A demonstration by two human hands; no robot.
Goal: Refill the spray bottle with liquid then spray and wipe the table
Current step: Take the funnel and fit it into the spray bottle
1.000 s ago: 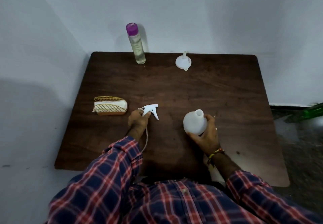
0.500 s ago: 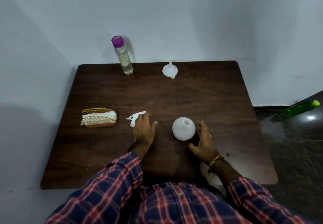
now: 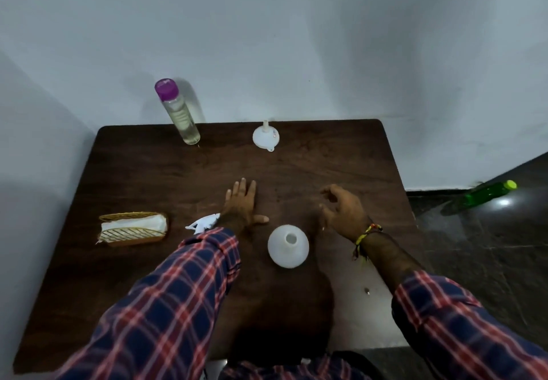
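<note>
The white spray bottle body [image 3: 288,245] stands upright and uncapped near the middle of the dark wooden table [image 3: 142,172]. Its white trigger head [image 3: 203,223] lies flat on the table to the left, partly under my left sleeve. My left hand [image 3: 241,203] is stretched forward, flat and open, holding nothing. Right of the bottle, my right hand [image 3: 344,209] hovers with its fingers curled and apart, also holding nothing. A clear refill bottle with a purple cap [image 3: 178,112] and a white funnel [image 3: 264,136] stand at the far edge.
A woven gold holder with white tissues [image 3: 132,228] sits at the left of the table. Walls close off the far and left sides. A green bottle [image 3: 486,195] lies on the dark floor to the right.
My left hand laid the trigger head down and moved forward. My right hand let go of the bottle body and lifted away to the right. The camera view tilted up.
</note>
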